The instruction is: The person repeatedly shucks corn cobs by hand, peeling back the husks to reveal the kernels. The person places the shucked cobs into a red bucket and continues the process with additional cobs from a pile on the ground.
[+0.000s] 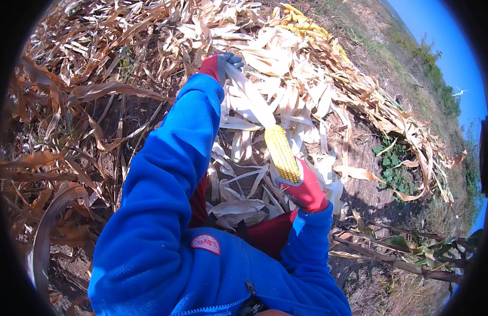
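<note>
Holding the yellow corn cob [282,152]: our gloved right hand [305,185] wraps its lower end, red across the back. The fingers close around the cob, but most of them are hidden beneath it, so we cannot tell how each one lies.
Cob's place: just right of the middle of our view, in front of our lap, tilted, with its upper end leaning away from us and to the left; its rows of kernels show bare.
Pale husk [253,100]: a long dry strip reaching from the cob's upper end, up and leftward, to our left hand [226,66].
Left-hand fingers: curled and pressed together on the husk's far end, grey at the tips; they look small in this glare, so the thumb's part in the pinch is unclear to us.
Our clothes: a blue jacket [165,158] with a red and white badge [206,244], over dark red trousers [267,231].
Ground ahead: loose husks [270,55] lie thick, with yellow ears [305,25] heaped beyond them.
Left side: brown dry stalks and leaves [91,95].
Right side: a green leafy plant [394,163] near more husks.
Skyline: a white wind turbine [460,91] against blue sky [455,37].
</note>
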A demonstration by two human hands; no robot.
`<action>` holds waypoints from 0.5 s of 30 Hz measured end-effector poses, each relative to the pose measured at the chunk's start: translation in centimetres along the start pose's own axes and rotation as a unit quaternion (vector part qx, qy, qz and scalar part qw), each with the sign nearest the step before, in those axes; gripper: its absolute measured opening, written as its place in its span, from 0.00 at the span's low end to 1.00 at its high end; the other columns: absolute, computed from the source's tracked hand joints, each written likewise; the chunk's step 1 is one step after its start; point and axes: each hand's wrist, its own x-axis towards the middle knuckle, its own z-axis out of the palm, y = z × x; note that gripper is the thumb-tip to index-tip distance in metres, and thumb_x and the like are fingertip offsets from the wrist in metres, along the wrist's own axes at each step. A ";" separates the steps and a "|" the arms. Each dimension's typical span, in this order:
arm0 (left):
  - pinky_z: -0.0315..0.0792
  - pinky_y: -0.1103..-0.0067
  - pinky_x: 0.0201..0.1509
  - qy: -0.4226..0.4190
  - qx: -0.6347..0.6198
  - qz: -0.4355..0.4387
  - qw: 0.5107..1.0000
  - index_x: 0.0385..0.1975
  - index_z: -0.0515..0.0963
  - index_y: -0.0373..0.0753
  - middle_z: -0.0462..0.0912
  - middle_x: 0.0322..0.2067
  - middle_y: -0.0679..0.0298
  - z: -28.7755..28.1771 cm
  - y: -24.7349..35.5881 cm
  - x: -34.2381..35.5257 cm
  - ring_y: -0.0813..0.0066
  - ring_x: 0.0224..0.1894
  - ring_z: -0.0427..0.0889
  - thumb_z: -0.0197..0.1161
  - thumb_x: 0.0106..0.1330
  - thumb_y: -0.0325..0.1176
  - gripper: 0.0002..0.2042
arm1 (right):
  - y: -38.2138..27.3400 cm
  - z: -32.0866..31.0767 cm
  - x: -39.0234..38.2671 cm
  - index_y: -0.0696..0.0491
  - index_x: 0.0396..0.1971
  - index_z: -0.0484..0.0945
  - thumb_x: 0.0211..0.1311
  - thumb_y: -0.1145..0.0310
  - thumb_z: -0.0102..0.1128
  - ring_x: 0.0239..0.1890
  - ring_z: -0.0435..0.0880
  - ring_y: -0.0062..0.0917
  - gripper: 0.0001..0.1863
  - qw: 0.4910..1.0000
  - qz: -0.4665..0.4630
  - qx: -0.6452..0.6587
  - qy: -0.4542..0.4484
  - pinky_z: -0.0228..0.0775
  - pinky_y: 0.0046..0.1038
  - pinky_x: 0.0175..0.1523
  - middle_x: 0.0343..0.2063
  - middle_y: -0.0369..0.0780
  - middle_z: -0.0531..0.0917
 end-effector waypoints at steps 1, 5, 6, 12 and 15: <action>0.75 0.69 0.45 -0.038 -0.042 0.005 0.998 0.45 0.65 0.25 0.77 0.41 0.47 -1.4 -1.3 2.3 0.61 0.34 0.78 0.44 0.69 0.30 0.13 | 0.0 -0.4 -0.1 0.58 0.55 0.67 0.46 0.70 0.71 0.52 0.76 0.31 0.34 0.999 0.025 -0.013 -0.018 0.66 0.29 0.57 0.49 0.44 0.78; 0.76 0.65 0.47 -0.031 -0.040 0.002 0.999 0.48 0.66 0.27 0.78 0.44 0.45 -1.9 -0.9 4.0 0.55 0.41 0.81 0.42 0.69 0.34 0.16 | -0.5 -1.1 -0.6 0.57 0.56 0.66 0.46 0.69 0.70 0.51 0.77 0.32 0.35 1.000 0.019 0.003 -0.024 0.67 0.30 0.55 0.48 0.44 0.78; 0.76 0.66 0.47 -0.019 -0.053 0.004 0.998 0.47 0.67 0.27 0.78 0.44 0.46 -2.5 -0.6 4.6 0.56 0.41 0.81 0.41 0.70 0.34 0.16 | -0.2 -1.3 -0.9 0.56 0.56 0.66 0.46 0.68 0.70 0.50 0.78 0.33 0.34 1.000 -0.007 0.009 -0.020 0.69 0.31 0.54 0.47 0.44 0.79; 0.76 0.71 0.53 0.144 -0.057 0.111 0.982 0.48 0.72 0.29 0.81 0.42 0.50 -8.7 2.7 7.6 0.59 0.43 0.82 0.32 0.71 0.41 0.24 | 2.0 -2.8 -2.4 0.58 0.52 0.68 0.50 0.74 0.68 0.43 0.81 0.25 0.28 0.991 0.005 0.048 0.124 0.72 0.26 0.48 0.43 0.42 0.81; 0.78 0.68 0.47 0.121 -0.018 0.112 0.986 0.51 0.69 0.30 0.80 0.43 0.47 -3.8 0.6 5.0 0.56 0.43 0.82 0.39 0.72 0.38 0.19 | 3.5 -3.8 -1.9 0.58 0.52 0.70 0.56 0.80 0.58 0.35 0.81 0.20 0.22 0.927 0.083 0.310 0.195 0.73 0.20 0.36 0.39 0.39 0.80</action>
